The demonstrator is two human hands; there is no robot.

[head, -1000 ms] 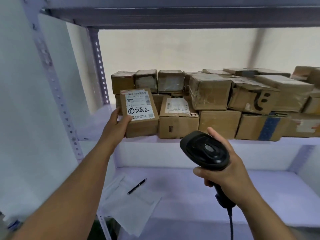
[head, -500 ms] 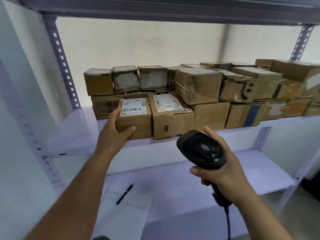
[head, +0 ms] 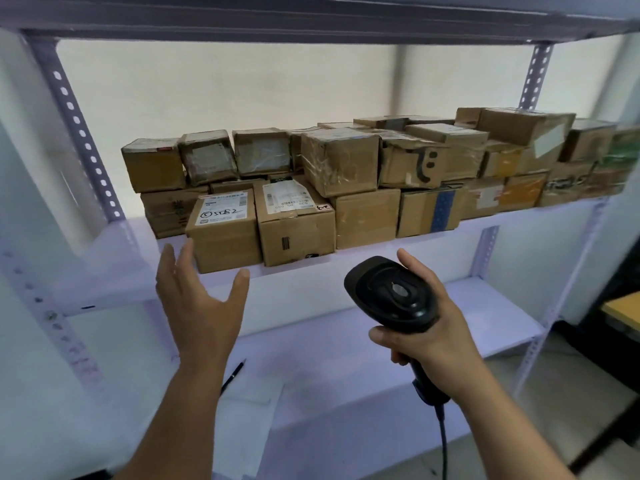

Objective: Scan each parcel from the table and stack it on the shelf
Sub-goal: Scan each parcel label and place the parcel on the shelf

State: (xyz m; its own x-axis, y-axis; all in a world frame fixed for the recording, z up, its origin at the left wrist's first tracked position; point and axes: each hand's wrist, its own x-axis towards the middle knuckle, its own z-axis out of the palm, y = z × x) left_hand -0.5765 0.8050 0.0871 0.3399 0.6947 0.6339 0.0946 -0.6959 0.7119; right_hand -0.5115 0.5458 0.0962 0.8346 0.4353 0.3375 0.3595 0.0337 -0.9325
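Note:
A small cardboard parcel (head: 225, 233) with a white label and handwritten digits sits at the front left of the shelf (head: 117, 282), beside several other stacked cardboard parcels (head: 346, 174). My left hand (head: 199, 299) hovers just below and in front of it, fingers spread, touching nothing. My right hand (head: 429, 327) grips the handle of a black barcode scanner (head: 391, 296), whose head points up toward the shelf; its cable hangs down.
A lower shelf (head: 381, 358) holds a black pen (head: 233, 374) and sheets of paper (head: 249, 431). Perforated metal uprights (head: 83, 133) frame the rack. A wooden table corner (head: 623, 310) shows at the far right.
My left hand has let go of the labelled parcel and drawn back below the shelf edge. The parcel now rests on the shelf. The view has shifted left.

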